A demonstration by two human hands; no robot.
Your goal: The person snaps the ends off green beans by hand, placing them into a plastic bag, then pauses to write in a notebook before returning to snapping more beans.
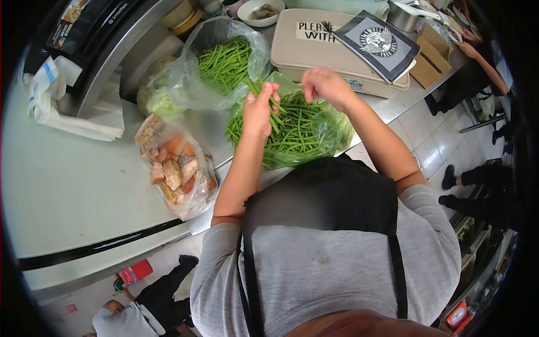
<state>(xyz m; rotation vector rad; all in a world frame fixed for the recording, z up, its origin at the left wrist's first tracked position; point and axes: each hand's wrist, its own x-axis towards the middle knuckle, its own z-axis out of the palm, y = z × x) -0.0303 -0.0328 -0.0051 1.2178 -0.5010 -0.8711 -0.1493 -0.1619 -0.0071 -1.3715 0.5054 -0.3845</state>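
- currently, green beans (253, 86): a small bunch, pinched between thumb and fingers of the left hand (260, 110), ends poking out above and below the grip.
- right hand (330, 90): to the right of the left fingers, apart from them; its fingers curled in, blurred, cannot tell whether they hold anything.
- bean pile (303, 133): below the left fingers and on toward the right ones, in an opened green-tinted bag (337, 132).
- second plastic bag (182, 84): beyond the left fingers, to their left, more beans inside.
- beige lidded box (286, 53): just beyond the right fingers; dark booklet (373, 45) lying on its lid.
- clear bag of brown and orange chunks (175, 168): left of the left fingers, nearer the body.
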